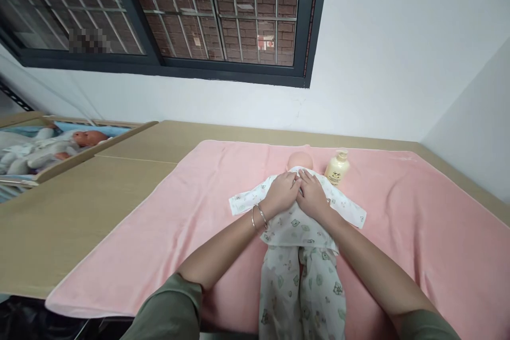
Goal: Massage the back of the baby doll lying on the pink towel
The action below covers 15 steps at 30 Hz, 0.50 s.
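Observation:
A baby doll [300, 160] lies on its back on a pink blanket [191, 223], dressed in a white printed top [295, 226] and matching trousers [281, 287]. Both sleeves stretch out to the sides. My left hand [282, 191] rests on the upper chest just below the neckline, fingers extended, with two thin bangles at the wrist. Beside it, my right hand [313, 194] lies on the other side of the chest, its fingers likewise stretched out. The thumbs nearly meet in the middle. My hands hide the collar and part of the doll's lower face.
A cream pump bottle [337, 168] stands right of the doll's head. At the left, a wooden cot [99, 146] holds another doll [90, 138]. The tan tabletop [79, 218] borders the blanket. Behind it are a white wall and a barred window [223, 71].

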### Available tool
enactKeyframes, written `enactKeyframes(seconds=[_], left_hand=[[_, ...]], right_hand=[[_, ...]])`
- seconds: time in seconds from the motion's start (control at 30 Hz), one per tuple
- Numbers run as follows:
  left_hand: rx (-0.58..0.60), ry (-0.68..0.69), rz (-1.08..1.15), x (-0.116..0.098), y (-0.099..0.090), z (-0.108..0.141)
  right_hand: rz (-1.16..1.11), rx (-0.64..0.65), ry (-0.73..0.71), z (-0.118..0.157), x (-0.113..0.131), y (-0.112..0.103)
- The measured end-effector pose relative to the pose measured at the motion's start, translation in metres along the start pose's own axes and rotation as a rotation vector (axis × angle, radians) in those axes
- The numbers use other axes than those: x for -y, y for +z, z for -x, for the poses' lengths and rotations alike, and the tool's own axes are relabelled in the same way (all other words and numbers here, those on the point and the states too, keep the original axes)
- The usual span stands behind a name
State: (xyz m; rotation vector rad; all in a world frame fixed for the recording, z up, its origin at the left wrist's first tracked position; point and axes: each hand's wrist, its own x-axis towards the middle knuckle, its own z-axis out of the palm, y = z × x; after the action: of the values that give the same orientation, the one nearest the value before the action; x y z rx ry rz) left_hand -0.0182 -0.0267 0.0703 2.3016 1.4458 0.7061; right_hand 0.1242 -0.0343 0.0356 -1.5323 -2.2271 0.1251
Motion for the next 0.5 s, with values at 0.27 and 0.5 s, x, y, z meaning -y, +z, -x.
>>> enactKeyframes(seconds=[0.27,0.5], left_hand=[[0.03,0.099,-0.186,-0.004,0.001,0.039],[-0.064,0.084,0.069,0.004,-0.014,0.143]], right_hand=[[0.033,0.014,-0.039,-0.001,-0.01,0.0],[-0.061,-0.112,-0.087,-0.003,-0.027,-0.001]])
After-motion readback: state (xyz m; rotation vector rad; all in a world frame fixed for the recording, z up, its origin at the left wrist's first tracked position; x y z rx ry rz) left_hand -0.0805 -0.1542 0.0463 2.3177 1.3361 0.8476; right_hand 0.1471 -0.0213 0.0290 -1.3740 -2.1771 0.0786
